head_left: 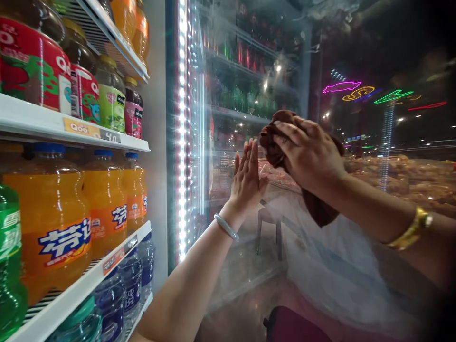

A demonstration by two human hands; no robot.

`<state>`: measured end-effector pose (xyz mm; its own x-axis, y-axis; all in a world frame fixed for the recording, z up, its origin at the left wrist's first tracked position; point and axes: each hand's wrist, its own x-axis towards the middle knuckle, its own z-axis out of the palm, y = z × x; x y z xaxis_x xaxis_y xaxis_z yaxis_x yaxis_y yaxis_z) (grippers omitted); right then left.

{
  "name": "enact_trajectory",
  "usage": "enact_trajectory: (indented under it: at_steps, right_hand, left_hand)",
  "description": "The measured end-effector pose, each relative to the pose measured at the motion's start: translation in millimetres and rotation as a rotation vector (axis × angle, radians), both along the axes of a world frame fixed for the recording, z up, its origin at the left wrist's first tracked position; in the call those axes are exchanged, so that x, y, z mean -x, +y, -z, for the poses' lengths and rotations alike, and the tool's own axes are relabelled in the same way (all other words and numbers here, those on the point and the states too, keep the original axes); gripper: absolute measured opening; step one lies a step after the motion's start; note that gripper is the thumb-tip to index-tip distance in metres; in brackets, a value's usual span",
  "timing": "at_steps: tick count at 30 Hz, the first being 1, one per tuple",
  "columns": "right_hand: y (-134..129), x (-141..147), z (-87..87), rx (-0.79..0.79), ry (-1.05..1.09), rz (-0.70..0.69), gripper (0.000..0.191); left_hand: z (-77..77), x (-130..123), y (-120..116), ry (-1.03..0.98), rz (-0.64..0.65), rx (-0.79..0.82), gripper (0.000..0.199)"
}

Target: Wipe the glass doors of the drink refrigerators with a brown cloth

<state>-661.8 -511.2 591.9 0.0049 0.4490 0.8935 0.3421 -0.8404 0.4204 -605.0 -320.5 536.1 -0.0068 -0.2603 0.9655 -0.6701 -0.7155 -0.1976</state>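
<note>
A tall glass door pane [235, 266] fills the middle and right, with reflections in it. My left hand [248, 173], a pale bangle [226, 227] on its wrist, lies flat on the glass with fingers stretched upward and holds nothing. Up and to the right, my right hand [308, 152] presses a brown cloth [320, 207] against the pane, its fingers over the bunched upper part while the lower end hangs down. A gold bracelet [413, 230] circles the right wrist.
On the left, cooler shelves [131, 140] hold several drink bottles, among them orange ones [57, 213] and red-labelled ones [35, 61]. A lit LED strip [182, 142] runs upright beside the glass. A dark red rounded object [295, 327] shows at the bottom.
</note>
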Motion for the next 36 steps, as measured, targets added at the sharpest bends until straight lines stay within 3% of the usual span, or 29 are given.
enact_trajectory:
  at_steps: [3,6,10,13,16,18,20,23,26,28,32,34,36]
  right_hand:
    - [19.1,-4.1,19.8,0.165,0.055,0.034,0.05]
    - [9.6,1.9,30.3,0.319,0.031,0.091,0.047]
    - [-0.6,2.3,-7.2,0.19,-0.011,0.074,0.045]
    - [21.6,-9.0,-23.8,0.121,-0.044,0.057,0.046]
    - [44.7,-19.4,0.5,0.237,-0.023,0.076,0.047]
    - [48.2,-23.1,22.3,0.339,-0.01,0.058,0.043]
    - [44.7,-25.8,29.8,0.398,-0.006,0.045,0.043]
    - [47.4,-32.8,7.5,0.34,-0.025,0.048,0.048]
    - [73.4,-44.3,-16.7,0.206,-0.011,0.022,0.05]
    - [94.6,-51.2,-11.3,0.201,0.033,-0.019,0.05]
    - [110.8,-57.6,23.4,0.347,0.068,-0.05,0.048]
    - [108.1,-59.9,19.4,0.411,0.068,-0.043,0.048]
    - [108.3,-64.0,-4.7,0.399,0.069,-0.044,0.05]
  left_hand:
    - [4.6,-6.8,11.6,0.024,-0.011,0.034,0.09]
    - [12.0,-7.6,20.0,0.036,-0.006,-0.004,0.091]
    - [12.3,-7.7,30.2,0.055,0.002,-0.04,0.089]
    - [7.5,-12.9,37.9,0.091,0.002,-0.013,0.089]
    - [8.0,-18.5,44.4,0.098,-0.003,0.018,0.09]
    - [12.3,-20.5,49.3,0.081,-0.028,0.004,0.092]
    - [17.5,-21.6,55.8,0.062,-0.059,-0.017,0.093]
    - [22.3,-23.9,68.2,0.074,-0.098,-0.022,0.092]
    - [24.6,-29.0,80.3,0.104,-0.13,-0.025,0.092]
    - [28.1,-33.3,86.8,0.106,-0.14,-0.021,0.091]
    - [39.0,-38.4,97.7,0.137,-0.159,0.015,0.092]
    - [40.2,-38.2,104.0,0.163,-0.149,0.001,0.095]
    - [36.0,-37.1,111.4,0.173,-0.116,-0.012,0.095]
